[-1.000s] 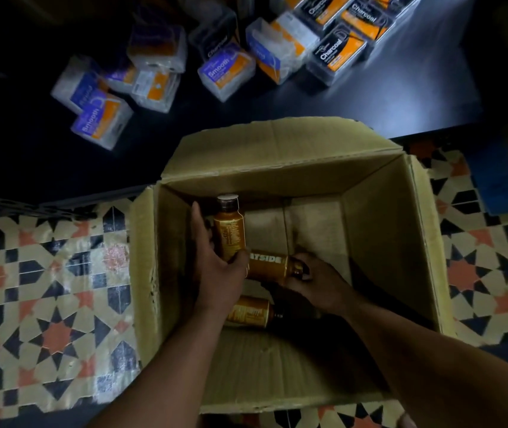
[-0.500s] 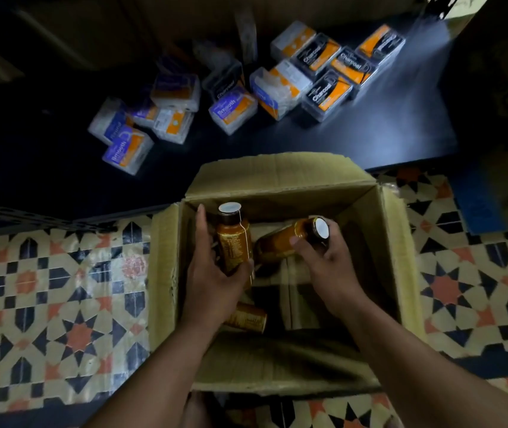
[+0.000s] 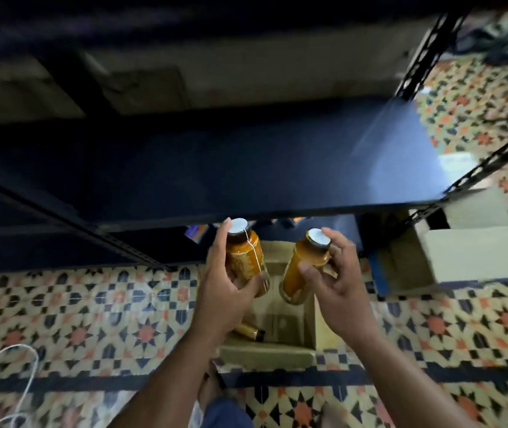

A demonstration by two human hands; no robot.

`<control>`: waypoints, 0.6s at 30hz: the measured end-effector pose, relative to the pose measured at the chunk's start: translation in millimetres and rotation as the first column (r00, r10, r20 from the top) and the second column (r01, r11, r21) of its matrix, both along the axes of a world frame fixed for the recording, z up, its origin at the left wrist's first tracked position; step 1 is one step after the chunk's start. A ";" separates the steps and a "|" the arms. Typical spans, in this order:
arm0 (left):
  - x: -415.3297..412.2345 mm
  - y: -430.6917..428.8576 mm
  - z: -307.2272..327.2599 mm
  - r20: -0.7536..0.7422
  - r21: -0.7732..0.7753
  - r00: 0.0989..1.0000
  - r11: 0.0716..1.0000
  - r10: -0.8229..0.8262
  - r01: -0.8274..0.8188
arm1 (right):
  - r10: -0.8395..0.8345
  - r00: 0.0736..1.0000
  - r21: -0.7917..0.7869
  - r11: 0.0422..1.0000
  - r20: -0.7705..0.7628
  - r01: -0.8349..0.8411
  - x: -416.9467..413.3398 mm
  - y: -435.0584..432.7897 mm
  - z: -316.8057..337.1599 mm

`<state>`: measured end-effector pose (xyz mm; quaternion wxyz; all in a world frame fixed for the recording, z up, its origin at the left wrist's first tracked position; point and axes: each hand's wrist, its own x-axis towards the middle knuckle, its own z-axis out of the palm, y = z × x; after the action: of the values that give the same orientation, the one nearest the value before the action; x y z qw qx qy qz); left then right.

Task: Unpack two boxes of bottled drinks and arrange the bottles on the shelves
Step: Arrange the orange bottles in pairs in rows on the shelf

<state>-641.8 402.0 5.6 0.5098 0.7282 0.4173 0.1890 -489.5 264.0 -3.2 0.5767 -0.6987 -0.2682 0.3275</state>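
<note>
The left bottle (image 3: 245, 257) has an amber-orange body and a white cap (image 3: 238, 225). The right bottle (image 3: 302, 267) shows the same two colours. A third bottle (image 3: 248, 330), inside the box, is the same amber and dark at one end. The cardboard box (image 3: 265, 355) is plain dull brown. The shelf (image 3: 215, 168) is glossy blue-black. The floor (image 3: 92, 319) tiles repeat orange stars and navy geometric shapes on cream. The cable (image 3: 30, 366) is white.

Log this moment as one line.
left hand: grips left bottle | right hand: grips right bottle | box: third bottle lying inside | position: both above box
</note>
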 end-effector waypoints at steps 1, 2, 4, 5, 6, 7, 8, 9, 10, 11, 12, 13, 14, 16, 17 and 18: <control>-2.9 -2.5 37.1 0.021 0.020 1.000 1.000 0.014 -0.015 | -0.003 1.000 0.020 1.000 0.029 0.002 -0.1 -0.9 34.9; -6.7 -5.4 72.8 0.038 0.038 0.999 0.999 0.027 -0.029 | -0.010 0.999 0.049 0.999 0.052 0.007 -0.9 -1.8 69.0; -16.4 -12.0 138.3 0.053 0.058 0.997 0.996 0.058 -0.061 | -0.013 0.994 0.103 0.995 0.108 0.002 -2.9 -4.1 132.5; -21.8 -14.3 167.5 0.057 0.085 0.996 0.994 0.066 -0.071 | -0.014 0.989 0.129 0.992 0.144 -0.005 -4.0 -4.4 161.8; -26.4 -15.8 194.4 0.061 0.121 0.996 0.990 0.070 -0.077 | -0.014 0.983 0.154 0.988 0.184 -0.015 -3.9 -3.5 187.6; -30.7 -16.3 219.2 0.069 0.154 0.995 0.985 0.073 -0.083 | -0.011 0.976 0.174 0.984 0.218 -0.028 -3.8 -2.1 211.2; -34.8 -15.6 241.7 0.082 0.185 0.994 0.979 0.075 -0.090 | -0.006 0.970 0.199 0.979 0.242 -0.043 -3.8 0.4 233.2; -38.3 -13.1 262.3 0.098 0.218 0.992 0.971 0.073 -0.093 | 0.003 0.965 0.220 0.973 0.262 -0.063 -3.1 4.5 254.0; -41.4 -9.9 280.9 0.113 0.254 0.991 0.962 0.069 -0.096 | 0.016 0.959 0.236 0.968 0.284 -0.086 -2.5 9.1 272.8; -43.8 -4.4 296.9 0.125 0.293 0.990 0.951 0.067 -0.101 | 0.025 0.950 0.245 0.964 0.313 -0.106 -1.4 15.3 289.3; -45.4 2.3 310.7 0.136 0.330 0.989 0.938 0.064 -0.106 | 0.034 0.940 0.253 0.959 0.341 -0.126 -0.9 22.5 303.9; -46.3 9.7 322.9 0.146 0.360 0.987 0.926 0.063 -0.112 | 0.042 0.929 0.257 0.955 0.368 -0.146 -0.7 30.4 317.2; -46.4 18.0 334.3 0.160 0.387 0.985 0.914 0.065 -0.123 | 0.053 0.916 0.261 0.950 0.397 -0.168 -0.9 39.7 329.9; -47.1 37.8 352.7 0.170 0.430 0.984 0.894 0.059 -0.128 | 0.071 0.888 0.258 0.944 0.454 -0.207 -4.3 62.2 349.5; -46.6 47.9 359.3 0.163 0.447 0.985 0.886 0.055 -0.124 | 0.077 0.880 0.255 0.942 0.469 -0.219 -5.6 73.4 355.1; -46.6 58.9 363.9 0.153 0.463 0.987 0.879 0.050 -0.116 | 0.077 0.873 0.255 0.941 0.481 -0.223 -7.8 85.2 359.1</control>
<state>-688.4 460.9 369.5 0.3369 0.7968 0.3539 0.3556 -497.3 349.1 355.8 0.5684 -0.6365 -0.4992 0.1501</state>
